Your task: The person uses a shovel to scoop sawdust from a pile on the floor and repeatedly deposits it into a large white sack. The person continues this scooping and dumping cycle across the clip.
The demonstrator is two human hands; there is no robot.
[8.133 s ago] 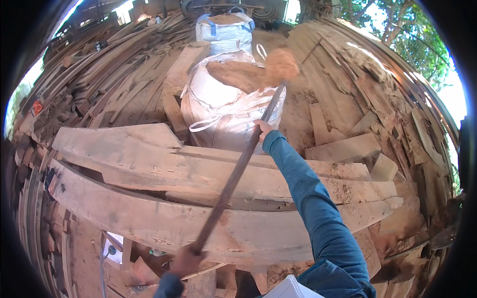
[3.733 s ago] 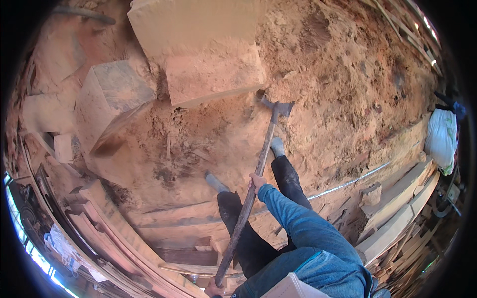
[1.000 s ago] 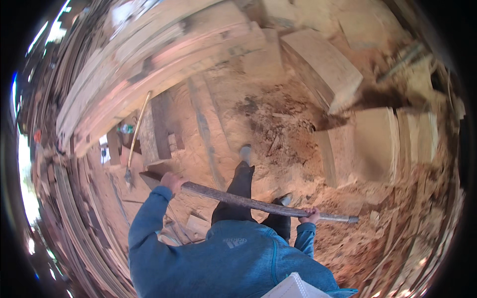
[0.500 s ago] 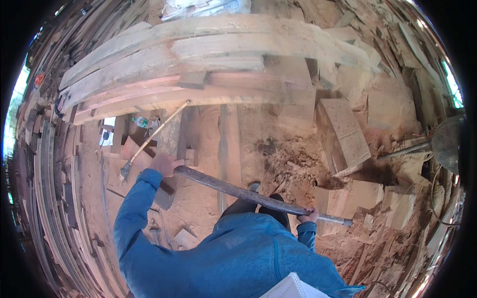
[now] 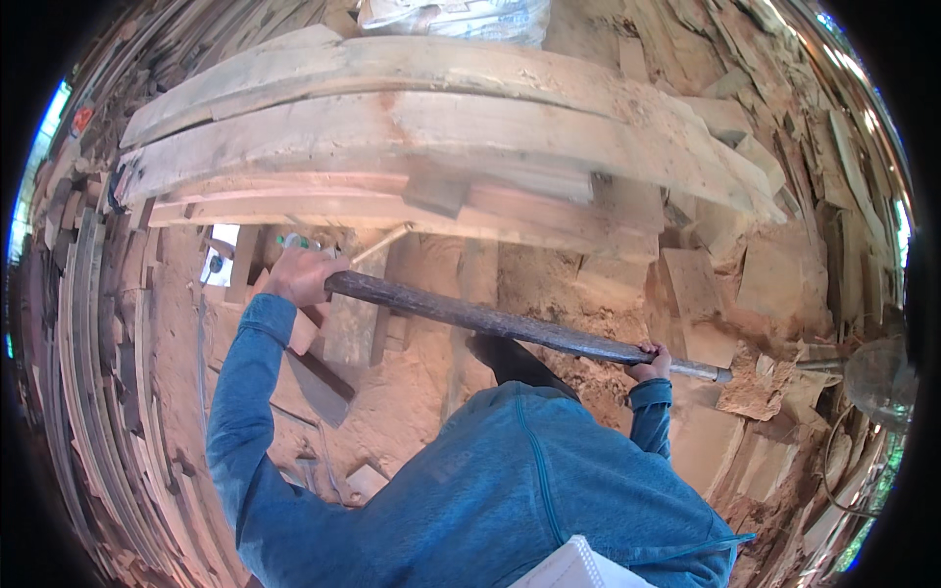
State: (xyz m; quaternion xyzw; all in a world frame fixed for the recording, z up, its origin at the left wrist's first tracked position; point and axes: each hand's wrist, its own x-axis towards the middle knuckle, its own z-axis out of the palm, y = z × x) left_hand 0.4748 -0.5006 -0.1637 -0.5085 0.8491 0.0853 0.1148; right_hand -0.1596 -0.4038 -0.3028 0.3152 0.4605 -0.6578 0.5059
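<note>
A long, dark, slightly bent wooden pole (image 5: 490, 321) crosses in front of my body, sloping down to the right. My left hand (image 5: 302, 275) is closed round its left end. Closer to the greyish right end, my right hand (image 5: 649, 363) grips the same pole. Beyond my left hand, a thin light stick (image 5: 384, 247) leans toward the beams, its lower part hidden behind that hand. A small green-labelled bottle (image 5: 292, 241) shows just past my left fingers. Ahead lie long pale timber beams (image 5: 392, 132), with a short wood block (image 5: 436, 193) against their near side.
A white plastic sack (image 5: 456, 20) lies behind the beams. Stacked planks (image 5: 93, 343) line the left side. Wood blocks and offcuts (image 5: 691, 294) lie in sawdust at right, near a round grey object (image 5: 880, 382). A dark board (image 5: 319, 387) rests below my left hand.
Both hands and the pole have moved forward, the right hand also further right. My body leans further forward. My left hand now covers the stick's lower, frayed end.
</note>
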